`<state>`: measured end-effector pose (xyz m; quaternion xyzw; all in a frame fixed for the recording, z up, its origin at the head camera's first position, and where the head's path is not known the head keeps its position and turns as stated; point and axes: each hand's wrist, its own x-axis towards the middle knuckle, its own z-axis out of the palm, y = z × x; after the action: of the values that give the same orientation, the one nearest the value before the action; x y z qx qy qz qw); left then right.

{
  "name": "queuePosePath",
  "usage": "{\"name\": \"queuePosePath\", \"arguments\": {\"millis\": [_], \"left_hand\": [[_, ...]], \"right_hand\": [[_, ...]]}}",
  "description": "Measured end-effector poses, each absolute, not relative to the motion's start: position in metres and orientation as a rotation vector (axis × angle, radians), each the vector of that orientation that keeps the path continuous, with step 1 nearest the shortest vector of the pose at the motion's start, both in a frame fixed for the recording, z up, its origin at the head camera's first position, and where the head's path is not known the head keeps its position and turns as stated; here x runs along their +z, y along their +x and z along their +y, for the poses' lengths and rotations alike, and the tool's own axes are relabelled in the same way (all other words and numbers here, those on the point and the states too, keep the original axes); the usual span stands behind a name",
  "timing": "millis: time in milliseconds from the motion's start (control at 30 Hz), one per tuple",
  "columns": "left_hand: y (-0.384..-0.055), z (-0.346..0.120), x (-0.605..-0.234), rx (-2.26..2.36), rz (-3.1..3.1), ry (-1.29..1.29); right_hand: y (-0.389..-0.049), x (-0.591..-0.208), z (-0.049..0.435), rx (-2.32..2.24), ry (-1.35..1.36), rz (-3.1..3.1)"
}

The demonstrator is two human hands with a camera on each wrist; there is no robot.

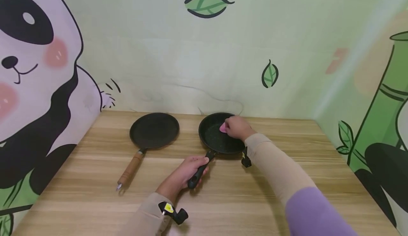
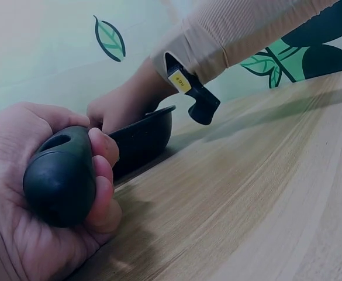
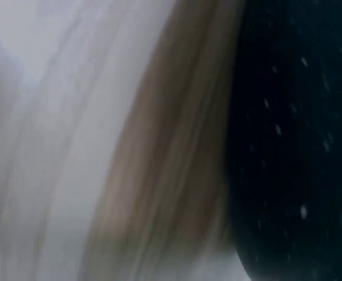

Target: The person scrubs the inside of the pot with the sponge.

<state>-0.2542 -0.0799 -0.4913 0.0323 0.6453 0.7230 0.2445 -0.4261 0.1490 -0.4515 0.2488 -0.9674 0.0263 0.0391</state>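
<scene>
A black frying pan [image 1: 216,137] with a speckled surface stands on the wooden table, its handle pointing toward me. My left hand [image 1: 192,170] grips that black handle [image 1: 198,177], fingers wrapped round it, as the left wrist view also shows. Over the inside of the pan, my right hand [image 1: 237,127] pinches a small pink cloth-like piece [image 1: 223,127] against the pan's inner surface. Most of the pink piece is hidden by the fingers. In the right wrist view only the pan's dark speckled side [image 3: 299,146] appears, blurred, with no hand in sight.
Left of the frying pan lies a flat black griddle pan [image 1: 154,130] with a wooden handle [image 1: 130,168]. The wood-grain table [image 1: 102,207] ends at a wall [image 1: 153,69] printed with pandas and leaves. A wrist camera [image 1: 246,158] hangs beside the pan's right rim.
</scene>
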Motion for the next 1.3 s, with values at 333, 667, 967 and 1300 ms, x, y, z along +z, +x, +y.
{"name": "queuePosePath", "arguments": {"millis": [333, 667, 967, 1300], "left_hand": [[-0.254, -0.082, -0.492, 1.951, 1.773, 0.102], [-0.254, -0.080, -0.494, 1.963, 1.791, 0.125], [-0.254, -0.076, -0.487, 2.000, 1.864, 0.115], [-0.252, -0.075, -0.492, 2.063, 1.876, 0.082]], "right_hand": [[-0.426, -0.461, 0.124, 0.101, 0.922, -2.893], [-0.411, -0.460, 0.109, 0.109, 1.128, -2.844], [-0.426, -0.455, 0.122, 0.030, 0.862, -2.884], [-0.425, -0.442, 0.148, -0.142, 0.894, -2.949]]}}
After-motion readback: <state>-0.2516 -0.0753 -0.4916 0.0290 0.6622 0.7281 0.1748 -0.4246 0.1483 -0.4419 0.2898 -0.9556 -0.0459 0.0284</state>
